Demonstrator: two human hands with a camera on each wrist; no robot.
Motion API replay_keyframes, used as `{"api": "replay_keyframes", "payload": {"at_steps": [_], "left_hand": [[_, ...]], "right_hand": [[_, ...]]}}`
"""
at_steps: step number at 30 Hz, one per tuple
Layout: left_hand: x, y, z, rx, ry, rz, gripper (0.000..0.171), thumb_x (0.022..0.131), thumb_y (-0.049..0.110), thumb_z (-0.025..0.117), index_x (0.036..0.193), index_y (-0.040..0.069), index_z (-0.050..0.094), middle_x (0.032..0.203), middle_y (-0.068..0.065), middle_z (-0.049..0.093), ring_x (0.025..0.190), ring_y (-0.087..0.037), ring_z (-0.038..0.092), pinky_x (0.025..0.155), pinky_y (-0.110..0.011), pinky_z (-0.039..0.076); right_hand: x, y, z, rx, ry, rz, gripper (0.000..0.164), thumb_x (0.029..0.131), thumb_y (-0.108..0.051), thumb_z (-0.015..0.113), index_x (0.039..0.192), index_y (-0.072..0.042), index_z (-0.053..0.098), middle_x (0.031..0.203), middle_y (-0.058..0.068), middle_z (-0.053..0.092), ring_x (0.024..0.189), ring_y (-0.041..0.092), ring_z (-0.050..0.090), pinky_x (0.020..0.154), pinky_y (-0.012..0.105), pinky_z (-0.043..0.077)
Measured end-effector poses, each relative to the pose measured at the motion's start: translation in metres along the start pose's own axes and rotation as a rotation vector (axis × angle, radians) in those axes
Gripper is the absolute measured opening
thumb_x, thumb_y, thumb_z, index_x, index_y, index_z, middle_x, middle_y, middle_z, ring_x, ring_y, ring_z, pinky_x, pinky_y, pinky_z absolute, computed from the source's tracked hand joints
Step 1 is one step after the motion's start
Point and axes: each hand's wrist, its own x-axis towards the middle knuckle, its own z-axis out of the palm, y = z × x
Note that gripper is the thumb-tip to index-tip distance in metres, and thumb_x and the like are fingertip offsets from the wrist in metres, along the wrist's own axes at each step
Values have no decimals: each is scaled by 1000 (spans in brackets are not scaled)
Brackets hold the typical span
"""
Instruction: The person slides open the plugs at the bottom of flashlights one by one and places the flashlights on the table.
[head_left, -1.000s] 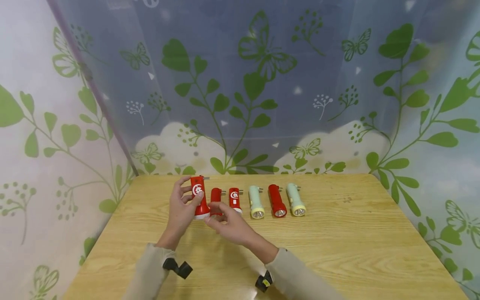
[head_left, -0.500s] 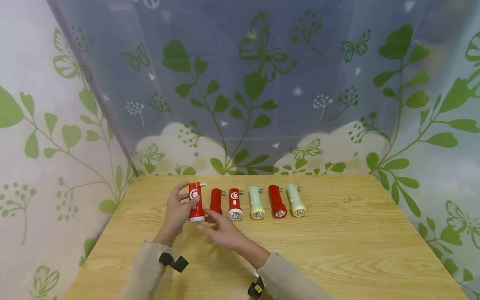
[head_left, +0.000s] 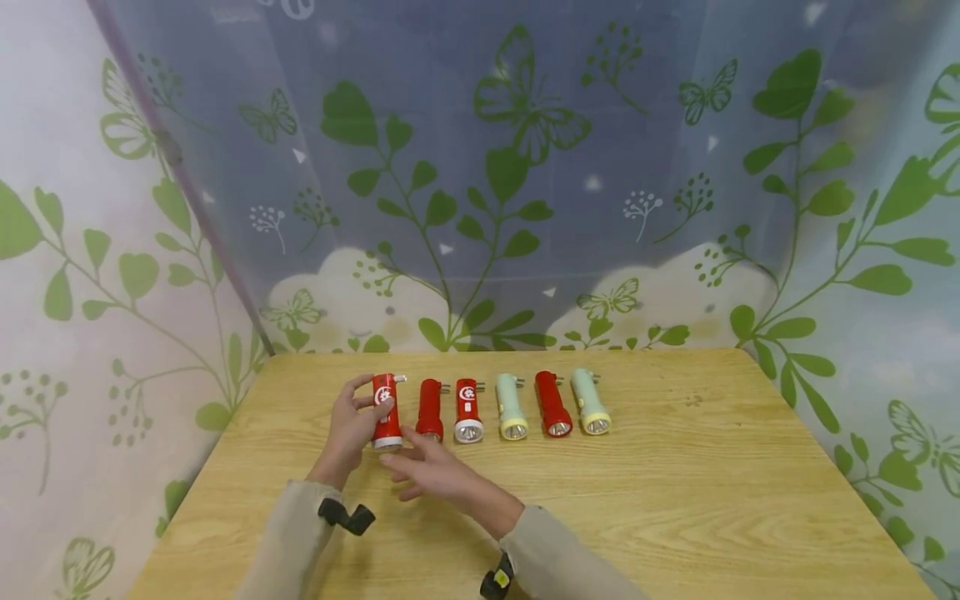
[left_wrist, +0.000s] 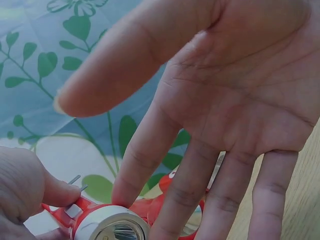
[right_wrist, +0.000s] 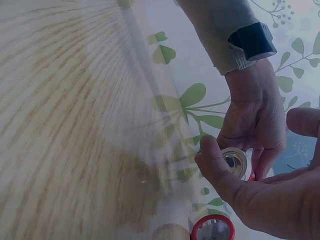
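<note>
In the head view my left hand [head_left: 347, 429] grips a red flashlight [head_left: 385, 417] with a white head and a white printed emblem, lens end toward me. Its thumb lies on the front of the body near the switch, as the left wrist view also shows at the white-rimmed flashlight head [left_wrist: 112, 222]. My right hand [head_left: 438, 481] holds nothing, with fingers extended close to the lens end. Seen from the left wrist, that right hand [left_wrist: 230, 105] spreads its palm large in front of the flashlight. From the right wrist, one finger overlaps the lens rim [right_wrist: 235, 162].
Right of the held one lie a plain red flashlight [head_left: 430, 407], a red one with a white head [head_left: 468, 408], a mint one [head_left: 512, 408], another red one [head_left: 552, 404] and another mint one [head_left: 591, 402], in a row on the wooden table [head_left: 675, 500]. A patterned curtain [head_left: 600, 208] stands behind.
The left hand has brought the red flashlight lower and slightly left, in line with the row. The right hand has moved left and down with it, uncovering the red flashlights beside it.
</note>
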Motion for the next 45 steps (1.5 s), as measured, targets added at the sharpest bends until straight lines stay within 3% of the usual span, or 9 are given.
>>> {"api": "replay_keyframes", "payload": {"at_steps": [8, 16, 22, 26, 31, 40, 45], "left_hand": [[10, -7, 0, 0, 2, -30, 61, 101, 10, 60, 155, 12, 33, 137, -27, 48, 113, -34, 60, 77, -28, 58], [20, -14, 2, 64, 9, -60, 60, 100, 13, 62, 155, 13, 36, 137, -26, 52, 116, -35, 60, 80, -31, 58], [26, -20, 2, 83, 1, -67, 60, 101, 13, 61, 155, 12, 34, 138, -27, 52, 119, -39, 60, 86, -37, 58], [31, -23, 2, 83, -4, -67, 60, 101, 12, 60, 155, 11, 34, 140, -29, 52, 122, -40, 60, 87, -38, 57], [33, -22, 5, 87, -12, -56, 60, 100, 11, 60, 155, 8, 34, 141, -31, 53, 123, -42, 60, 91, -41, 57], [32, -18, 8, 133, -9, -92, 59, 101, 14, 59, 154, 7, 33, 139, -31, 55, 117, -37, 62, 91, -40, 57], [35, -19, 8, 181, 4, -78, 60, 101, 14, 60, 153, 4, 34, 136, -32, 56, 114, -36, 64, 85, -35, 58]], "right_hand": [[5, -2, 5, 65, -1, 35, 82, 102, -37, 59, 163, -6, 13, 151, 19, 53, 123, 42, 63, 91, 48, 60], [15, 4, 11, 89, 2, 47, 82, 103, -33, 58, 163, -6, 10, 144, 27, 56, 116, 42, 68, 89, 51, 60], [20, 8, 12, 90, 0, 72, 86, 101, -34, 60, 164, -7, 6, 139, 24, 62, 105, 34, 74, 87, 47, 62], [21, 9, 10, 74, -6, 81, 77, 102, -34, 59, 163, -14, 17, 134, 21, 65, 95, 24, 75, 85, 45, 62], [23, 8, 9, 72, -10, 77, 66, 102, -32, 59, 158, -17, 29, 127, 19, 69, 94, 22, 74, 82, 43, 62], [26, 9, 10, 88, 5, 74, 64, 101, -28, 60, 157, -20, 30, 124, 22, 70, 96, 23, 72, 77, 42, 62], [26, 8, 12, 93, 6, 82, 69, 101, -28, 60, 160, -20, 25, 124, 22, 70, 92, 21, 71, 72, 36, 60]]}}
